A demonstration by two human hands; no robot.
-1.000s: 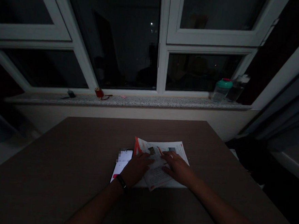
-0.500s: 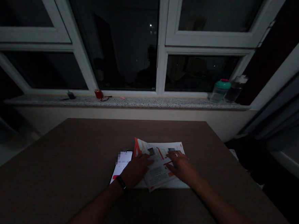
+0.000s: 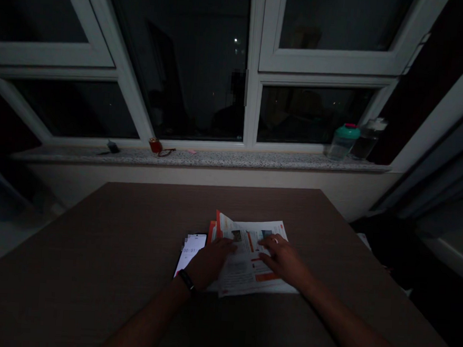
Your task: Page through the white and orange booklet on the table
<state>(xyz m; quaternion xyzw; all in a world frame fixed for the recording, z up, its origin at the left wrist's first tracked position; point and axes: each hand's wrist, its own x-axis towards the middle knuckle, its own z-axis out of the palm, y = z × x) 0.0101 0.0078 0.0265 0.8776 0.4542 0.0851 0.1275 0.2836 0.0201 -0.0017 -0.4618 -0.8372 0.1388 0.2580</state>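
Note:
A printed booklet (image 3: 244,269) with red edges, pictures and orange blocks of text lies on the table. Its left page is partly lifted, with the upper corner standing up. Across that page's left side my left hand (image 3: 212,256) reaches with stretched fingers, a dark band on its wrist. My right hand (image 3: 283,259), wearing a ring, rests on the right part of the booklet with its fingers apart. Left of the booklet lies a phone (image 3: 188,252) with a lit timer screen, partly hidden behind my left hand.
The brown table (image 3: 91,248) ends at a wall below a speckled windowsill (image 3: 224,159). On the sill stand a shaker bottle (image 3: 343,141) with a teal lid, a clear bottle (image 3: 369,138), a small red jar (image 3: 154,146) and a small dark object (image 3: 113,147).
The lifted page has swung left and its lower corner has shifted left, its print lying straighter. Both hands stay nearly in place; the view has shifted slightly.

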